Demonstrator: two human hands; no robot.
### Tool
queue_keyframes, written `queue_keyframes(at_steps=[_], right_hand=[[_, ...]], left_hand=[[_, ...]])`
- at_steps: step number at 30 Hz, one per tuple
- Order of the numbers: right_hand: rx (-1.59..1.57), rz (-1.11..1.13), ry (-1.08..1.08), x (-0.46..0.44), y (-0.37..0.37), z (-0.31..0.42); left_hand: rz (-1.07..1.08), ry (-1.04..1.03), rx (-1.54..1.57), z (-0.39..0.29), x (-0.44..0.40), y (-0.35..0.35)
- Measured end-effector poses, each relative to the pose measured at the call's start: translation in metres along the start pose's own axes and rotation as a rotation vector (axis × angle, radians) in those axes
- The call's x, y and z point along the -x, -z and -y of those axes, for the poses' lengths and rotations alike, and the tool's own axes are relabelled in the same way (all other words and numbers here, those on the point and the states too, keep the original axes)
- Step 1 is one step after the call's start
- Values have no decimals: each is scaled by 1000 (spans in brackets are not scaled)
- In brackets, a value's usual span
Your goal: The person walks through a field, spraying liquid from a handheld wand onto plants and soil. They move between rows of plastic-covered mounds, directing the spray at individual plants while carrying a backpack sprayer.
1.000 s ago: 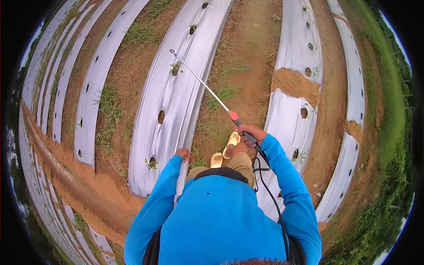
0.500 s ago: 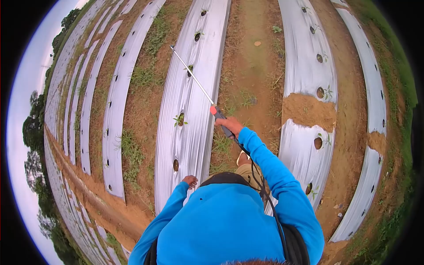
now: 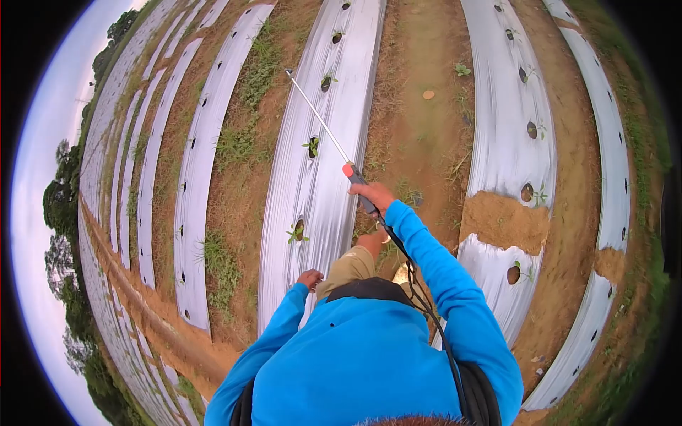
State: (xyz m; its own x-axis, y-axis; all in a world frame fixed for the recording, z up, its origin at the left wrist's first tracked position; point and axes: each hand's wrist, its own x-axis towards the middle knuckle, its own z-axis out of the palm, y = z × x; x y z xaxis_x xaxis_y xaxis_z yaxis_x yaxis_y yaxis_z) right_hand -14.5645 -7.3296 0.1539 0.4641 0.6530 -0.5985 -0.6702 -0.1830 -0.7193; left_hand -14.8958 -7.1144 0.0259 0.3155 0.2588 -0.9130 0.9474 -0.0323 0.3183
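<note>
My right hand [image 3: 375, 196] is closed around the grey-and-red handle of a spray wand [image 3: 321, 121]. Its thin metal lance slants up and left across a bed covered in silver plastic mulch [image 3: 348, 92], the tip over the bed's left edge. A black hose [image 3: 406, 254] runs from the handle back along my right arm. Beside my thigh hangs my left hand [image 3: 310, 279], fingers loosely bent and partly seen, with no object visible in it. Seedlings grow in holes in the mulch: one seedling [image 3: 298, 231] ahead of my left hand, another seedling [image 3: 312, 146] under the lance.
A bare soil path [image 3: 423, 113] runs to the right of this bed. Beyond it lies another mulched bed [image 3: 504, 92], broken by a soil patch [image 3: 506, 221]. To the left are weeds [image 3: 222, 266] and more mulched rows [image 3: 192, 234]. Trees [image 3: 64, 192] line the far left.
The rows and seedlings have shifted down the view as I step forward, and a leg now shows ahead. The wand keeps nearly the same slant; my left hand is slightly higher.
</note>
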Motion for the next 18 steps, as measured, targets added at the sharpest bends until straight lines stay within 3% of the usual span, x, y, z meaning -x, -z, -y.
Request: queue_keyframes(at_steps=[1,3,5,7,9,12,13,18], right_hand=[[-22,0,10,-13,3,17],[-8,-16,-2,-47,14,55],[24,-10,-7,-73,26,93],[38,-65,24,-113,54,154],[-23,30,83,-147,66,175],[22,-98,101,-168,86,234],[-91,-10,74,-179,105,239],[-353,-170,46,-132,170,282]], left_hand=[[56,-11,-57,0,-12,2],[51,170,-44,-17,-31,2],[114,66,-220,-10,-71,10],[167,-88,-403,-84,-122,22],[94,283,-30,-129,-118,33],[135,192,39,-245,-161,54],[152,97,57,-273,-184,63],[157,-64,125,-433,-223,87]])
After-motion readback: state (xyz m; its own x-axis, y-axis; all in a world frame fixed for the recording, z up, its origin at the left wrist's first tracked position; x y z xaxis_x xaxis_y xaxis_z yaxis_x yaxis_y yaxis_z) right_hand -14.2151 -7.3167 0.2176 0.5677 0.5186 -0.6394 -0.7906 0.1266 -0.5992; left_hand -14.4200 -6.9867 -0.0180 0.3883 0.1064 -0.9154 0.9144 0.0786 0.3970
